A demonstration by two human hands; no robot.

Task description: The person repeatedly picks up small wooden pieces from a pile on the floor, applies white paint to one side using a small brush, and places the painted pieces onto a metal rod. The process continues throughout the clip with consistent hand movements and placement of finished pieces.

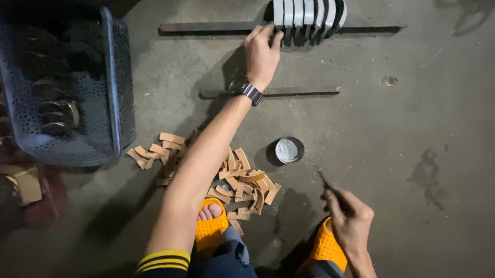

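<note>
Grey concrete floor [456,123], my left hand [263,51] gripping the end piece of curved pale metal shoes [307,12] racked on a dark flat bar [211,26], my right hand [349,221] clenched around a thin dark brush [326,182], small round open tin [289,150] beside scattered tan lining strips [241,183].

A row of curved pieces [307,13] stood on a long bar [224,27] at the floor's far edge, a shorter bar [296,91] lying nearer. Between them and the feet lay a pile of small curved strips [241,183], a tin [289,151] just right of it and a basket [73,95] at the left.

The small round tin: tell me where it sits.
In the head view, the small round tin sits on the floor, just right of the tan curved pieces.
</note>
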